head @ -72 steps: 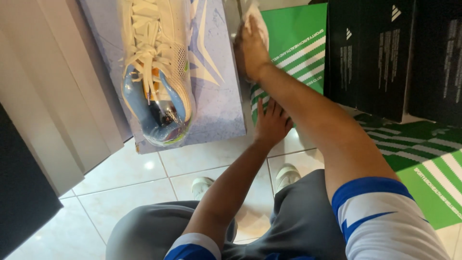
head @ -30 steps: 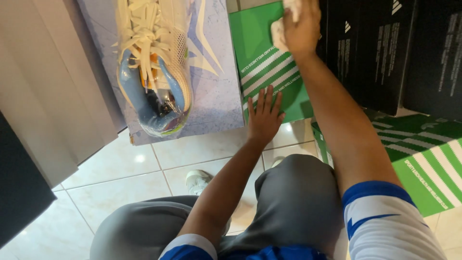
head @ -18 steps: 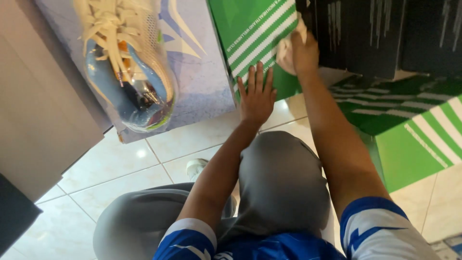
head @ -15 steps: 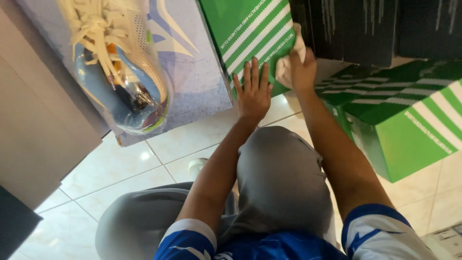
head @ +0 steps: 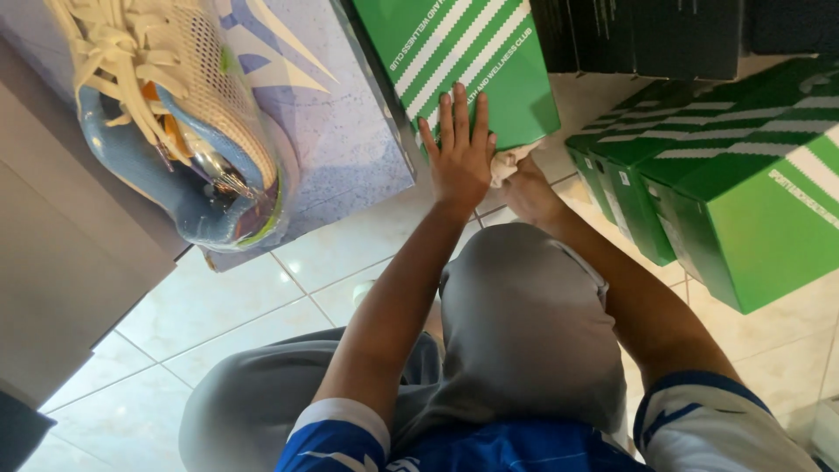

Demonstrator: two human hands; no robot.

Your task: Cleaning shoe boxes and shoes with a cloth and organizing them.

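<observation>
My left hand (head: 459, 149) lies flat, fingers spread, on the near end of a green shoebox with white stripes (head: 437, 44) that stands on the tiled floor. Just to its right, my right hand (head: 529, 194) is closed on a crumpled white cloth (head: 507, 164), pressed against the box's lower near edge. The cloth is partly hidden between the two hands. My bent knees in grey shorts (head: 524, 323) fill the lower middle of the view.
A pale blue shoebox (head: 332, 131) with a light blue and cream sneaker (head: 175, 131) on top lies at the left. More green striped boxes (head: 743, 175) stand at the right, black boxes (head: 647, 35) behind. A beige panel (head: 61, 280) borders the left.
My right hand with the cloth has come down the green box from its far end to its near lower edge. My left hand has moved up onto the box. The view has tilted.
</observation>
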